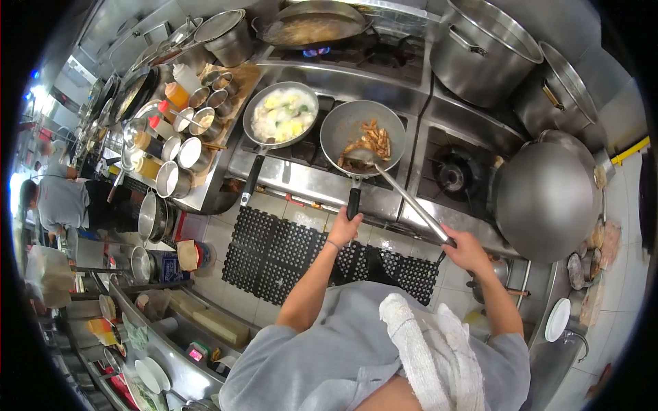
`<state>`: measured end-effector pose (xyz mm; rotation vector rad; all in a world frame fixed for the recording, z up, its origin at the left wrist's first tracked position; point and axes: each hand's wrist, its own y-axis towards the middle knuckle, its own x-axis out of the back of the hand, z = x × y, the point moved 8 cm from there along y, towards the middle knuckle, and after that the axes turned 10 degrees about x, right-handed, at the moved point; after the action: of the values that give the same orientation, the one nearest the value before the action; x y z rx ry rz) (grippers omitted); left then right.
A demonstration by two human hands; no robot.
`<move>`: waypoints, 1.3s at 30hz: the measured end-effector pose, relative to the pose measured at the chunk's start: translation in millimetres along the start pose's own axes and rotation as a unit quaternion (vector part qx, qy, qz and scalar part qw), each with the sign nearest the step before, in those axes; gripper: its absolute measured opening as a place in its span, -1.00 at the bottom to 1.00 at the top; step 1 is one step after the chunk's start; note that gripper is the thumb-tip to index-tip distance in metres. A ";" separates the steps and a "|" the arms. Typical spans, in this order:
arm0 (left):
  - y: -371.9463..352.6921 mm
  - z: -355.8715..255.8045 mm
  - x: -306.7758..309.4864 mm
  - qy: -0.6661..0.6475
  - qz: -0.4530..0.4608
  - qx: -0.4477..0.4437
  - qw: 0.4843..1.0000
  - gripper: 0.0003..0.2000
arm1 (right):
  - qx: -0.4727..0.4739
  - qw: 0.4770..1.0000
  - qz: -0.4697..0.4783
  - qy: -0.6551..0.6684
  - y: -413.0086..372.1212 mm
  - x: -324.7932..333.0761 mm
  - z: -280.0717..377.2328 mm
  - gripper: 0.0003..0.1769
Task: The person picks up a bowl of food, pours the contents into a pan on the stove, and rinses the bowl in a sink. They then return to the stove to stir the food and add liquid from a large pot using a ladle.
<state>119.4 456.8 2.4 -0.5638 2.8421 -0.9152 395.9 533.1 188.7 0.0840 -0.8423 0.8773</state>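
Note:
My left hand (pixel 342 228) is wrapped round the black handle of a frying pan (pixel 333 130) on the stove. Browned strips of food (pixel 374 140) lie in this pan, mostly on its right side. In my right hand (pixel 469 251) is the end of a long metal ladle (pixel 412 200), whose bowl rests among the strips. Just left stands a second frying pan (pixel 258 162) with pale, yellow and green food (pixel 282 115) in bubbling white liquid. Its handle points toward me and neither hand touches it.
Large stock pots (pixel 473 68) stand at the back right, beside a big upturned wok (pixel 545 198). A wide pan (pixel 308 31) sits over a blue flame behind. Sauce bottles (pixel 177 94) and metal containers (pixel 194 154) crowd the left counter. Another person (pixel 62 198) stands far left.

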 end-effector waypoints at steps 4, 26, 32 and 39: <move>-4.9 -2.9 -0.5 -0.011 0.004 0.013 1.000 -0.71 | 0.074 0.987 -0.140 -0.020 24.6 -17.6 -22.1 -0.37; -0.7 -0.6 -2.0 -0.039 0.017 0.017 0.999 -0.69 | 0.107 0.994 -0.025 -0.019 54.8 -21.7 -4.0 -0.35; -0.2 -3.5 -3.0 -0.058 0.028 0.047 0.997 -0.71 | -0.027 0.997 0.025 0.062 -15.3 -3.2 19.4 -0.39; -0.4 -4.4 -9.9 -0.055 0.021 0.030 0.998 -0.74 | 0.112 0.987 -0.104 -0.056 20.6 -38.8 -5.8 -0.39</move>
<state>127.8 462.7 6.1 -0.5296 2.7095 -0.9283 371.4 523.9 153.0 0.4148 -0.8203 0.7716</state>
